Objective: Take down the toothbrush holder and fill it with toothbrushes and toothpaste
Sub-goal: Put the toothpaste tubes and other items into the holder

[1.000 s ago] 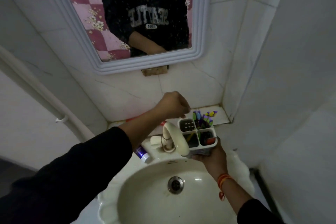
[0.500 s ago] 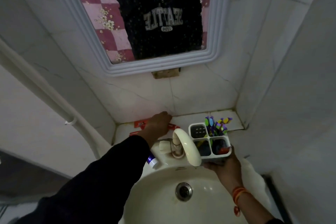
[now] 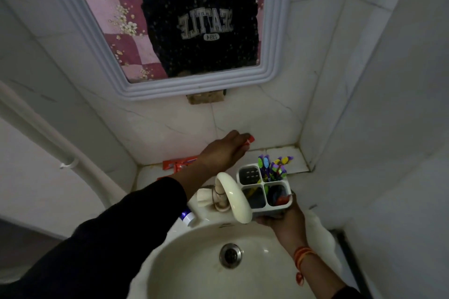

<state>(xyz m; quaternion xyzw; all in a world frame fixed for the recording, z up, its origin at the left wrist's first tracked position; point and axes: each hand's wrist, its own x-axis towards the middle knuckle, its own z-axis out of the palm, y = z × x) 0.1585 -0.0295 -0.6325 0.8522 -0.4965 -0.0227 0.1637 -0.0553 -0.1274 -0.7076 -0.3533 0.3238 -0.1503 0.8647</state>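
My right hand (image 3: 284,223) holds the white four-compartment toothbrush holder (image 3: 252,175) from below, over the sink's back right rim. Several colourful toothbrushes (image 3: 272,167) stand in its back right compartment. Something red (image 3: 283,200) lies in the front right one. My left hand (image 3: 223,150) reaches across the ledge behind the tap and is closed around a red toothpaste tube (image 3: 181,163). The tube's red end sticks out past my fingers towards the wall, and its tail trails to the left.
A cream tap (image 3: 233,199) curves over the white sink basin (image 3: 194,274), right next to the holder. A blue-and-white tube (image 3: 187,216) lies by the tap's left side. A framed mirror (image 3: 199,90) hangs above, and tiled walls close in on the right.
My left hand dropped from above the holder to the ledge and closed on the red tube, then shifted right with it. The holder has stayed in my right hand.
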